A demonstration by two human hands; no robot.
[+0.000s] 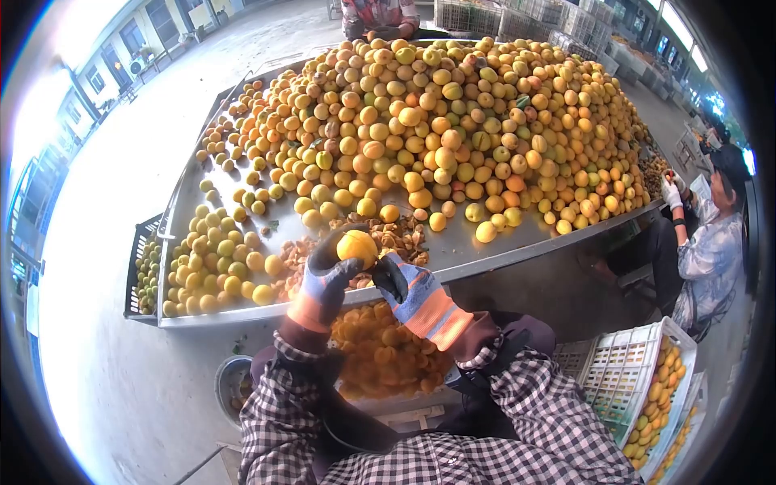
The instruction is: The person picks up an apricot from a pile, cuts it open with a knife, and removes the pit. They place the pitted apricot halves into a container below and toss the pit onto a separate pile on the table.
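My left hand [325,271], in a grey and orange glove with dark fingers, holds a yellow-orange apricot [356,247] above the table's front edge. Close against the fruit's right side is my right hand [400,284], gloved the same way, its fingers closed; whatever is between them is too small to make out. Behind both hands lies a small heap of brownish pieces [404,239] on the metal table [469,250]. A great pile of apricots [453,121] covers much of the tabletop. Below my hands, a container of orange fruit pieces [384,352] sits at my lap.
Greener fruit [214,259] lies at the table's left end, beside a black crate [137,275]. A bucket [233,386] stands on the floor at left, white crates [618,372] at right. A co-worker [711,250] sits at right; another person [380,16] is across the table.
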